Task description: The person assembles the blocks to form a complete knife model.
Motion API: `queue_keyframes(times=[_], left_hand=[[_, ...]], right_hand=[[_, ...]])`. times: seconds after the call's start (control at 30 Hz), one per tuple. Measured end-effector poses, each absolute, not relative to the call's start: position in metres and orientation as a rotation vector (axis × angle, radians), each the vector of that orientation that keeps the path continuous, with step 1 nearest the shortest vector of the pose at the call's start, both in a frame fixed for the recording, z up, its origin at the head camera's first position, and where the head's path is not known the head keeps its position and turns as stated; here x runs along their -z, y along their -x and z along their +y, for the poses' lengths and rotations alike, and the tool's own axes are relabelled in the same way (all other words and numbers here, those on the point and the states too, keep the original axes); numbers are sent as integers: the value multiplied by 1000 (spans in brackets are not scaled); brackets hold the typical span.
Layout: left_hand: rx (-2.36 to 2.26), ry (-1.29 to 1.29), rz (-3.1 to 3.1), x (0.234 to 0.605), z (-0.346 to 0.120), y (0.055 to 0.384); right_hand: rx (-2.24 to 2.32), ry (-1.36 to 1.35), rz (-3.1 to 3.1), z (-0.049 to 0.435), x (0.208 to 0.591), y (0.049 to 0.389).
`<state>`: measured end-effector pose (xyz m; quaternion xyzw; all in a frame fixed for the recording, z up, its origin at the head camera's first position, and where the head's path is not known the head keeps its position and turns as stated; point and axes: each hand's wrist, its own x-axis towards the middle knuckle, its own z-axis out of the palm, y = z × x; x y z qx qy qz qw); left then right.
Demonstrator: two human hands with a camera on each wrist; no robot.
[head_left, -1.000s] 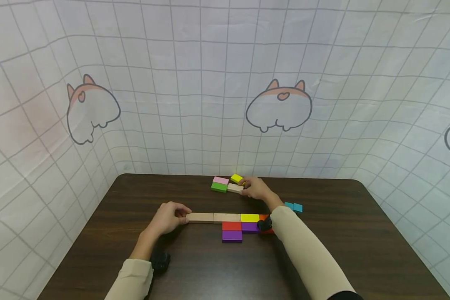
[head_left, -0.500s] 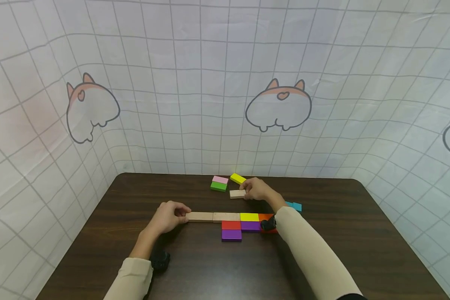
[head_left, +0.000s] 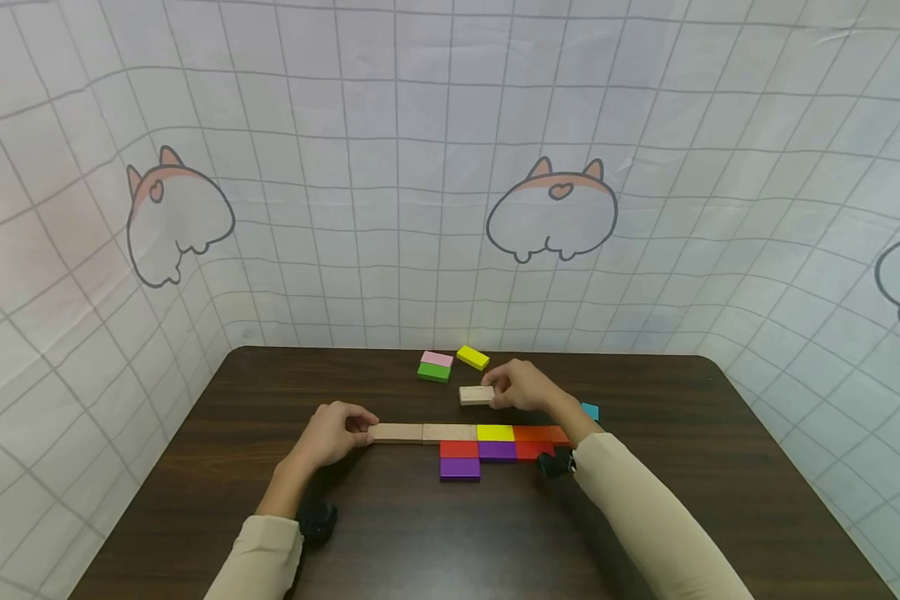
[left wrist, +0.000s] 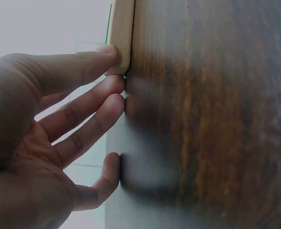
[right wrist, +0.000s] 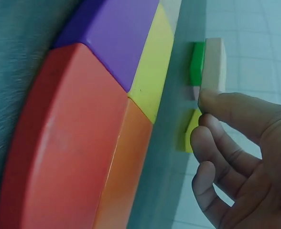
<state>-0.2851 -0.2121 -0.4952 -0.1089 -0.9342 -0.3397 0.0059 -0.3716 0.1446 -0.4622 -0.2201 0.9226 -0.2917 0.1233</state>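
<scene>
While laying seems the step, the left hand (head_left: 337, 433) pinches the row (head_left: 451, 432), the right hand (head_left: 525, 387) a block (head_left: 475, 396), probably needing alignment next.

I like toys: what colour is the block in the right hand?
The block is pale beige, clearest in the head view.

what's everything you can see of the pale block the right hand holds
The pale block is a plain rectangular piece, unpainted and wooden by its look. The right hand pinches its right end, covering part of it; the left end is free. In the head view its length runs side to side, between the long row of blocks and the loose yellow block. It seems raised off the table.
</scene>
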Motion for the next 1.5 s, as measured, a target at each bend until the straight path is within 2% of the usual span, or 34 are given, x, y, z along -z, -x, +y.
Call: queue_keyframes(times=[0.3,0.8,1.13,1.5], left_hand=[[1049,354,-2910,497,-211,287],[1060,337,-2920,497,-212,287],[1057,336,-2931,497,-212,286],[1062,338,-2921,497,-211,286]], right_hand=[[872,765,2740,167,456,331],[869,880,2825,196,471,277],[882,884,2776,199,481,258],[838,889,2755,192,490,254]])
